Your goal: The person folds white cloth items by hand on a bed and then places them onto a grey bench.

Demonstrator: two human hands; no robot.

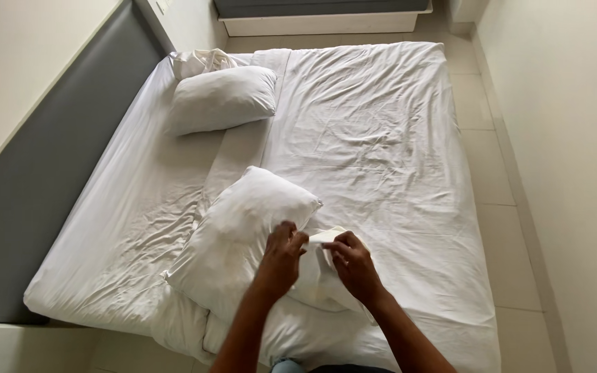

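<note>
On the near side of the bed lies a white pillow, stuffed inside its pillowcase. The left hand and right hand each have their grip closed, pinching the loose open end of the pillowcase between fingers and thumb. A second pillow rests near the grey headboard.

You are looking at a scene with no packages, labels, signs or screens anywhere in it, from twelve o'clock round to six.
</note>
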